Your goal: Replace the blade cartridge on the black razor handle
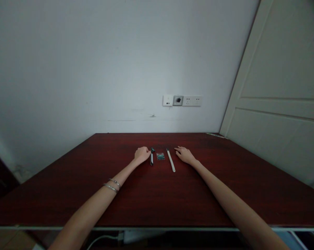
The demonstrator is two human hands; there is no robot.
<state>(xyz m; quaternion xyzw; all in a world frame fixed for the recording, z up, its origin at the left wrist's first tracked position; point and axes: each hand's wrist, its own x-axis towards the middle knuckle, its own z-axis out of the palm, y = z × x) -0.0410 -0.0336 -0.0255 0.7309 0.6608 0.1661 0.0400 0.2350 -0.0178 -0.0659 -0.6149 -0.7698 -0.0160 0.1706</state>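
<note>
On the dark red table, my left hand (142, 154) rests with its fingers curled in, its thumb side right beside a razor (152, 159). The razor has a dark head at the far end and a light and dark handle. Right of it lies a small clear plastic case (160, 156) with a teal piece inside, perhaps a blade cartridge. Farther right is a slim white toothbrush (171, 161) with a dark far end and a hole in its handle. Beside that, my right hand (185, 154) lies palm down, fingers stretched out, holding nothing.
The wide reddish-brown table (157, 201) meets a white wall (94, 69) at the back. Wall sockets (192, 101) sit above its far edge. A pale panelled door (282, 93) borders the right side. A thin strip (216, 135) lies at the far right corner.
</note>
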